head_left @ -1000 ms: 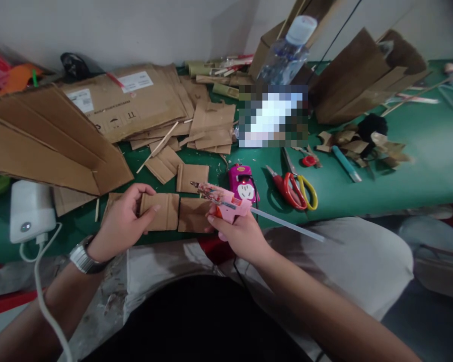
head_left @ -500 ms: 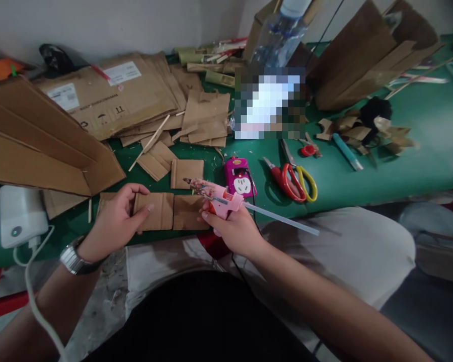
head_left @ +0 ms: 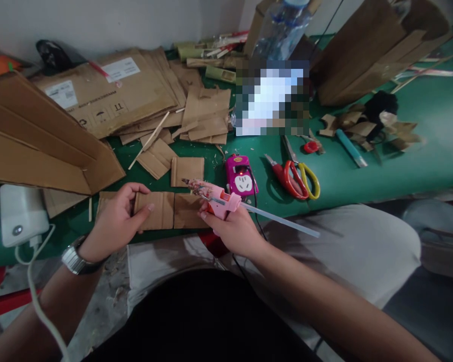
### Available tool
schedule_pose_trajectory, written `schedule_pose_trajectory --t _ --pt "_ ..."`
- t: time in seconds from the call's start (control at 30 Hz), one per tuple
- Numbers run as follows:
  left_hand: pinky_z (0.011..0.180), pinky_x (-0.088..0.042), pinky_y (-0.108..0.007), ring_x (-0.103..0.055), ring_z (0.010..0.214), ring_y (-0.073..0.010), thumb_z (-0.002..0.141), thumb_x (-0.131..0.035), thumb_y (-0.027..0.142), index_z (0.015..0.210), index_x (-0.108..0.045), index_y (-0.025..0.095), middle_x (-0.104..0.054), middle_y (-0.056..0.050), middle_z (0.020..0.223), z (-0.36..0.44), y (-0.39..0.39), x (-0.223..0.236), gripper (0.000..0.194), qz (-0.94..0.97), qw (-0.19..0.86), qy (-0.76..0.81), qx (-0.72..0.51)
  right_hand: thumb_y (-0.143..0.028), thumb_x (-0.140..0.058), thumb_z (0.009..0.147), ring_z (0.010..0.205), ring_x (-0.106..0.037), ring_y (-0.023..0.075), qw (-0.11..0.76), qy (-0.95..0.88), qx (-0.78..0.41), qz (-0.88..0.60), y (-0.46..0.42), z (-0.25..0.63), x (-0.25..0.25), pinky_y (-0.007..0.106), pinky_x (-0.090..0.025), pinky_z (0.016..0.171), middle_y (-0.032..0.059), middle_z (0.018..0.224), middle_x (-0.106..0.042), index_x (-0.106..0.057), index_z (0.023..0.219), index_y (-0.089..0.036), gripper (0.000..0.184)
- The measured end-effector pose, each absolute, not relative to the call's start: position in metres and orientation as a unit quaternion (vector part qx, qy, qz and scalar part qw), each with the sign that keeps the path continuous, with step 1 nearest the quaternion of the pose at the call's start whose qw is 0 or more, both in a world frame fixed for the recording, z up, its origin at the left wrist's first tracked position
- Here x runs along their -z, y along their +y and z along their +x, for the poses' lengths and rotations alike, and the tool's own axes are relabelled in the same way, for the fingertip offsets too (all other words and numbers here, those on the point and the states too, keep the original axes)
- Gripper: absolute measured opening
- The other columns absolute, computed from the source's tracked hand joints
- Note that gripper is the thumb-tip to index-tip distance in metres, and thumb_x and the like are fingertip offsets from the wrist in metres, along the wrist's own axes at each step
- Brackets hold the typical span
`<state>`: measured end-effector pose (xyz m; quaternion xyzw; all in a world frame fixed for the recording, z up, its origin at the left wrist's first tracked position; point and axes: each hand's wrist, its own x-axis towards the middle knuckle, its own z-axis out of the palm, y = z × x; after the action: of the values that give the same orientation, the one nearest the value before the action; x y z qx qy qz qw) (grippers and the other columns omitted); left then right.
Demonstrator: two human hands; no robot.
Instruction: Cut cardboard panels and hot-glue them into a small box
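My right hand [head_left: 236,229] is wrapped round the grip of a pink glue gun [head_left: 221,199]. Its dark, crusted nozzle points left, above the cardboard, and a long translucent glue stick [head_left: 283,221] sticks out of its back. With the thumb on top and the fingers at its left edge, my left hand [head_left: 123,213] grips a square cardboard piece [head_left: 160,211] by the table's front edge. Against that piece's right side lies a second cardboard piece [head_left: 189,211], partly behind my right hand. Another small cardboard square [head_left: 189,172] lies just beyond the nozzle.
Behind the gun sits a magenta power socket [head_left: 241,176] with a cord. To its right are scissors [head_left: 296,176] with red and yellow handles. A white power bank [head_left: 22,216] and an upright cardboard box [head_left: 53,136] stand left; stacked cardboard [head_left: 128,100] lies behind.
The view has shifted very slightly. Both hands keep the same holds, and the glue gun stays almost in place above the cardboard.
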<state>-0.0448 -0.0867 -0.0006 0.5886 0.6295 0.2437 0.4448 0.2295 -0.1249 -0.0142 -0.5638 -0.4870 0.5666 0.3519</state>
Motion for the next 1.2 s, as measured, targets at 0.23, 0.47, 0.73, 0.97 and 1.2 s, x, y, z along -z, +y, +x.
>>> schedule_pose_trajectory --t 0.23,0.47,0.73,0.97,1.2 --pt "0.044 -0.059 -0.027 -0.066 0.070 -0.0208 0.083 -0.082 0.048 0.121 -0.060 0.027 -0.068 -0.005 0.100 -0.047 -0.090 0.002 0.048 0.569 0.465 0.642 -0.220 -0.026 -0.066 0.093 0.104 -0.073 0.0245 0.367 -0.490 -0.576 -0.541 -0.123 0.226 0.007 0.046 -0.058 0.104 0.0050 0.117 -0.079 -0.075 0.115 -0.026 0.024" --pt "0.041 -0.053 -0.024 -0.068 0.067 -0.0201 0.083 -0.084 0.044 0.120 -0.060 0.027 -0.070 -0.006 0.100 -0.048 -0.089 0.003 0.048 0.564 0.481 0.631 -0.228 -0.024 -0.062 0.098 0.118 -0.074 0.0287 0.359 -0.509 -0.574 -0.532 -0.121 0.226 0.007 0.049 -0.056 0.112 0.0099 0.127 -0.079 -0.075 0.125 -0.024 0.030" --pt "0.045 -0.065 -0.031 -0.073 0.085 -0.0273 0.087 -0.077 0.051 0.123 -0.058 0.029 -0.068 -0.005 0.102 -0.039 -0.090 -0.007 0.047 0.566 0.463 0.653 -0.199 -0.025 -0.061 0.098 0.115 -0.074 0.0289 0.349 -0.528 -0.546 -0.549 -0.123 0.225 0.012 0.048 -0.058 0.109 0.0106 0.119 -0.078 -0.073 0.124 -0.021 0.029" --pt "0.044 -0.065 -0.033 -0.072 0.076 -0.0258 0.092 -0.074 0.049 0.119 -0.059 0.028 -0.065 -0.004 0.092 -0.029 -0.089 -0.012 0.038 0.577 0.465 0.638 -0.210 -0.026 -0.062 0.097 0.114 -0.073 0.0269 0.367 -0.521 -0.551 -0.539 -0.124 0.224 0.017 0.047 -0.058 0.109 0.0092 0.119 -0.078 -0.072 0.119 -0.023 0.024" --pt "0.049 -0.060 -0.032 -0.069 0.078 -0.0249 0.099 -0.064 0.048 0.123 -0.062 0.029 -0.067 -0.005 0.100 -0.020 -0.088 -0.017 0.031 0.628 0.433 0.621 -0.177 -0.024 -0.061 0.096 0.114 -0.074 0.0267 0.378 -0.525 -0.549 -0.529 -0.124 0.224 0.020 0.047 -0.058 0.109 0.0114 0.125 -0.079 -0.071 0.121 -0.021 0.027"
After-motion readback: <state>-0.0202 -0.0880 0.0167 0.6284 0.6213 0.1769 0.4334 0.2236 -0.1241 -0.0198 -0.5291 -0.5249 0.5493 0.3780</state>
